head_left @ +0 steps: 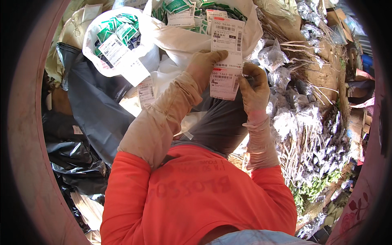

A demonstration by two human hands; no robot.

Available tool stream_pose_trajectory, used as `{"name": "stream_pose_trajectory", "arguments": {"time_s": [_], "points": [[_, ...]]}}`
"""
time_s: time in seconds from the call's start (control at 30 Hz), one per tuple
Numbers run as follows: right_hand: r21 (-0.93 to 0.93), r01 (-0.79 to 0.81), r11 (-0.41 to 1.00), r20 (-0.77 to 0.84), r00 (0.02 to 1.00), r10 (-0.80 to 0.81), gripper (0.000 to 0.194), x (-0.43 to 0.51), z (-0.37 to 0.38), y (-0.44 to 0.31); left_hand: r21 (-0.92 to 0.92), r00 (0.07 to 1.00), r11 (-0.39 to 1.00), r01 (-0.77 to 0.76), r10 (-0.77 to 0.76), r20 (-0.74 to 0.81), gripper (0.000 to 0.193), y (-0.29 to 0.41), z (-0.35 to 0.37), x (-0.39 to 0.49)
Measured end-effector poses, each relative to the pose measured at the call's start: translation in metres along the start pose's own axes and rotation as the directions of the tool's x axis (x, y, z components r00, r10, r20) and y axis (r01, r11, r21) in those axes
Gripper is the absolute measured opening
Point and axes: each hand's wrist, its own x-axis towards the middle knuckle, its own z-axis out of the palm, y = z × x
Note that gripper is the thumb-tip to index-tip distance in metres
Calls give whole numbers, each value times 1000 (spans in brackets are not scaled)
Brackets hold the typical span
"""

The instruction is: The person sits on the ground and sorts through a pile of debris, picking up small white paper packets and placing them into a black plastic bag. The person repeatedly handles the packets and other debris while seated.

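Note:
My left hand [206, 65], in a soiled glove, pinches a strip of printed shipping labels [226, 46] between thumb and fingers at its left edge. At the strip's right edge, near the joint between two labels, my right hand [254, 87], gloved too, has its thumb and fingertips on the paper. The strip hangs over the front of a large white sack [183, 39] of green-and-white packets. To the left, a smaller white sack [92, 52] holds green packets [118, 27] with another label strip [114, 49] draped over its rim.
Black plastic sheeting [92, 101] lies at the left. On the right are many bare-rooted plant bundles [303, 128] in clear plastic, with thin branches and green leaves [318, 186]. Another label [146, 92] rests below the smaller sack. Cardboard [356, 122] stands at the far right.

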Motion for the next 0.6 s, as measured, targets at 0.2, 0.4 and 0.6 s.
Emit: {"name": "stream_pose_trajectory", "arguments": {"time_s": [0.2, 0.4, 0.6], "points": [[-160, -97, 982, 6, 995, 100, 15, -3, 2, -3, -74, 1000, 997, 31, -31, 4, 32, -3, 7, -4], [29, 253, 967, -107, 963, -248, 6, -6, -27, -67, 186, 974, 982, 16, 27, -225, 31, -15, -2, 9], [743, 177, 646, 26, 956, -292, 26, 59, -29, -149, 942, 994, 320, -103, 57, 90, 45, -11, -37, -32]]}}
